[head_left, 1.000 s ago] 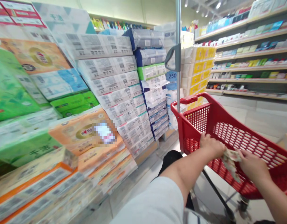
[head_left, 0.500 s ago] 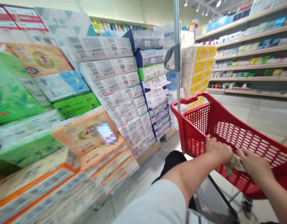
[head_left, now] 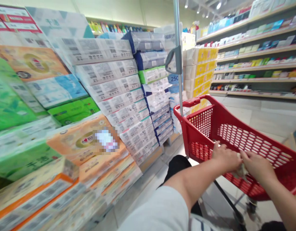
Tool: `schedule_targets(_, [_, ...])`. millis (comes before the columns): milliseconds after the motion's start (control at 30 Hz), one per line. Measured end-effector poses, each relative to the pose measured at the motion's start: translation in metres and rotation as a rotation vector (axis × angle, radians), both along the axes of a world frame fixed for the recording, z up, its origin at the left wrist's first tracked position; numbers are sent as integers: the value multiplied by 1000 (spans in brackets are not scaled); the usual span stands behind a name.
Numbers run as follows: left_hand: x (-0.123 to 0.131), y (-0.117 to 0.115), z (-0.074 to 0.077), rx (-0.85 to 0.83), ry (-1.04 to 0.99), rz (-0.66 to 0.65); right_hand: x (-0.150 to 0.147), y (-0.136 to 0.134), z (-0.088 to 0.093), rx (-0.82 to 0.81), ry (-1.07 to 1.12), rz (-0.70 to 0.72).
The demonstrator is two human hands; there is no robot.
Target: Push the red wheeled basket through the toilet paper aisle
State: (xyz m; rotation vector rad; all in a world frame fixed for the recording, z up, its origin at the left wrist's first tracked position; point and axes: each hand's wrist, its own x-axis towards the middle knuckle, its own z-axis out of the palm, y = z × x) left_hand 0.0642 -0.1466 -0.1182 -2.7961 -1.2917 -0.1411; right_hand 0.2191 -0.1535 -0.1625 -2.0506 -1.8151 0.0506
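My left hand [head_left: 225,157] and my right hand [head_left: 256,165] meet over the near rim of a red plastic shopping cart [head_left: 246,142]. Both have their fingers curled round a small crumpled, patterned piece of cloth or paper [head_left: 239,170] that shows only as a scrap between them. A grey metal pole [head_left: 178,57] rises from the cart's front left corner. The cart's basket looks bare inside where it shows.
Stacked packs of tissue and paper goods [head_left: 66,106] form a tall wall on the left, close to the cart. Shelves of small boxed goods [head_left: 254,54] run along the right. A tiled aisle floor [head_left: 265,115] stretches ahead past the cart.
The loose end of the cloth that hung down has been drawn up between my hands. My hands have come closer together, and the view has shifted slightly.
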Motion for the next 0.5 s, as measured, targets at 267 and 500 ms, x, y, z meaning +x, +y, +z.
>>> schedule_targets(267, [-2, 11, -1, 140, -62, 50, -20, -7, 22, 7, 158, -67])
schedule_targets(500, [8, 5, -16, 205, -77, -58, -17, -7, 21, 68, 223, -90])
